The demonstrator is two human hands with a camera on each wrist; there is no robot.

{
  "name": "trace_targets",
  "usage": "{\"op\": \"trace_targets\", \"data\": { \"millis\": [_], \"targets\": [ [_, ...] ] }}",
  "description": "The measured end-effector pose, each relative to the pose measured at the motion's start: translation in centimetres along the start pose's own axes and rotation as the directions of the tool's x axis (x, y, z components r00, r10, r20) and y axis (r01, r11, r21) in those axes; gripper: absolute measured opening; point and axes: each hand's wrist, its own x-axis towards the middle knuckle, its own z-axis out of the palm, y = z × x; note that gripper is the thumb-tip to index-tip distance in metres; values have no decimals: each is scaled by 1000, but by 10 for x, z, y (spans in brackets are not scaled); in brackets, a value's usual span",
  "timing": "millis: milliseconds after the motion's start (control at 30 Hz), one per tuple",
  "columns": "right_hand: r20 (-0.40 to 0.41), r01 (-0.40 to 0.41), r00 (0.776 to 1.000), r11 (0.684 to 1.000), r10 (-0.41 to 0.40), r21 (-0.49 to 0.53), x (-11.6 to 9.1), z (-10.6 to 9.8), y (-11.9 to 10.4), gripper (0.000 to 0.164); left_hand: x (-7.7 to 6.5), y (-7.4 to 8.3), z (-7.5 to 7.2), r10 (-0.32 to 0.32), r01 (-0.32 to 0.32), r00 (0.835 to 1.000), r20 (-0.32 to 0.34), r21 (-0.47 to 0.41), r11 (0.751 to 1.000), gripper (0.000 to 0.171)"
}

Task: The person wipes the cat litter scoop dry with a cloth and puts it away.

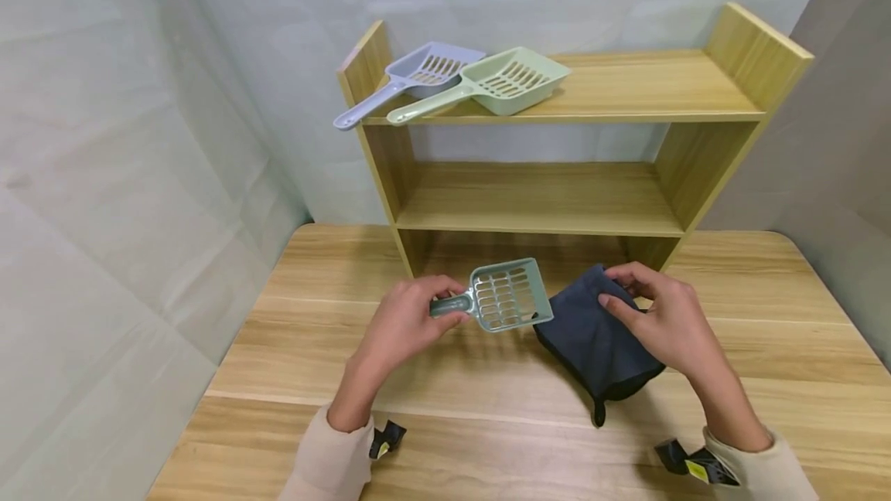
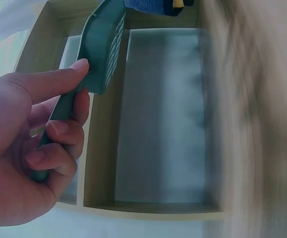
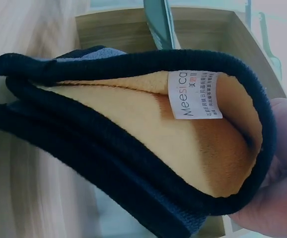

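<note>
A grey-green slotted litter scoop [image 1: 542,294] is held by its handle in my left hand [image 1: 404,323], above the table with its pan pointing right. In the left wrist view, thumb and fingers wrap the handle of the scoop [image 2: 100,54]. My right hand [image 1: 668,323] pinches a navy cloth [image 1: 588,323] near its upper edge. The scoop's far corner overlaps the cloth in the head view. Up close in the right wrist view, the folded cloth [image 3: 148,69] shows black edging, an orange-yellow inner side and a white label [image 3: 195,95].
Behind the hands stands a wooden shelf unit [image 1: 543,229] on the wood-grain table [image 1: 487,408]. On its top board lie a lilac scoop [image 1: 407,72] and a pale green scoop [image 1: 511,104], their handles reaching past the front edge. Light fabric walls [image 1: 139,176] enclose the table.
</note>
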Motion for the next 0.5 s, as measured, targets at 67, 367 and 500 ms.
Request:
{"op": "trace_targets", "data": {
  "millis": [67,367,500],
  "targets": [
    [38,-38,999,999,37,37,1,2,0,28,0,1,1,18,-18,1000,5,-12,1000,29],
    [322,-276,937,855,137,438,8,13,3,36,2,4,8,80,-76,995,55,-61,995,27],
    [400,-352,910,718,111,601,7,13,4,32,2,1,9,110,-104,992,65,-94,990,27]
  ]
}}
